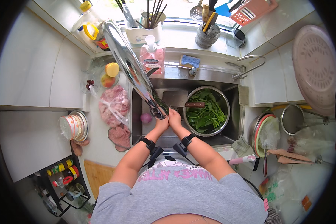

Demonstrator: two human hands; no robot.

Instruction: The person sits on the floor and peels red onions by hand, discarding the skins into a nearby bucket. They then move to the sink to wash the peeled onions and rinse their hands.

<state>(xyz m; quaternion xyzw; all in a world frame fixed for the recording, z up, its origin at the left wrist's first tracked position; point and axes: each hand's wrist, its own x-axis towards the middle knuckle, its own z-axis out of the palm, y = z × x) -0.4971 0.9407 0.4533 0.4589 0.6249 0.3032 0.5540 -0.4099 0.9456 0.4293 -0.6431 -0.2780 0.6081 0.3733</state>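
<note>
Both my hands meet under the head of the chrome faucet (134, 72), over the steel sink (154, 134). My left hand (163, 123) is partly covered by the faucet head, and my right hand (174, 118) lies against it. Whether anything is between them is hidden. Close to the right hand stands a steel bowl (228, 117) of leafy greens (205, 112) in the sink, with a brown-handled kitchen knife (195, 104) lying across its left rim, the blade over the basin. A purple onion (146, 118) rests in the sink, left of my hands.
Left of the sink are a plastic bag of meat (114, 105), a pink cloth (119, 137) and apples (108, 79). Behind it stand a pink soap bottle (152, 58) and a sponge (190, 60). A small tap (250, 65) and stacked basins (264, 134) are on the right.
</note>
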